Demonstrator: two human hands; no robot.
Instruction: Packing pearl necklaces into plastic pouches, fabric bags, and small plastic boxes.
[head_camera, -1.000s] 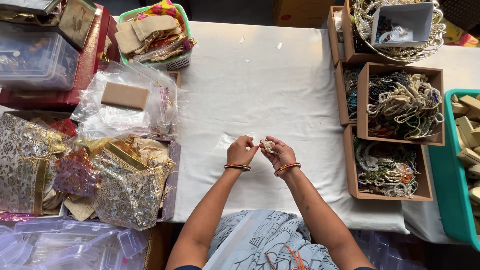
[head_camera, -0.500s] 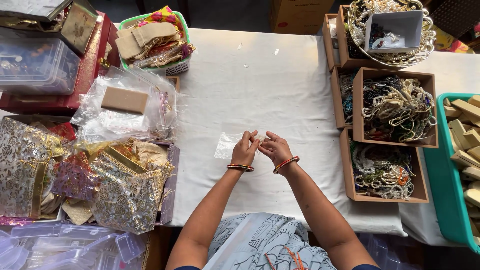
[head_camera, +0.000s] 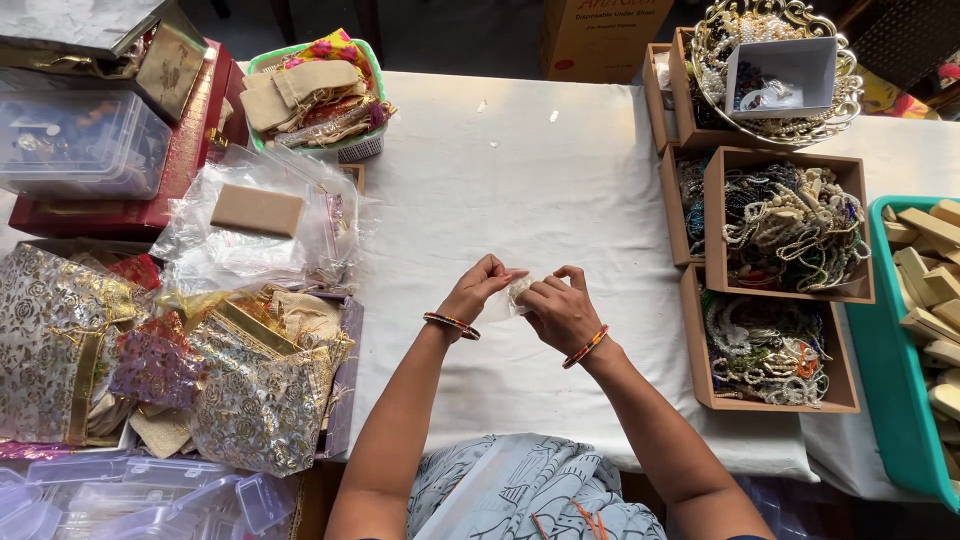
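At frame centre, left hand (head_camera: 480, 292) and right hand (head_camera: 562, 312) pinch a small clear pouch (head_camera: 512, 296); keeping its mouth spread steadily above the table (head_camera: 520, 180) seems wise.

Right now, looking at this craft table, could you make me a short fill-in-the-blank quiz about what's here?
1. Both hands, left hand and right hand, pinch a small clear ____.
2. The table is covered with a ____ cloth.
3. Each wrist wears a ____.
4. The boxes on the right hold beaded ____.

Missing words: pouch; white; bangle; necklaces
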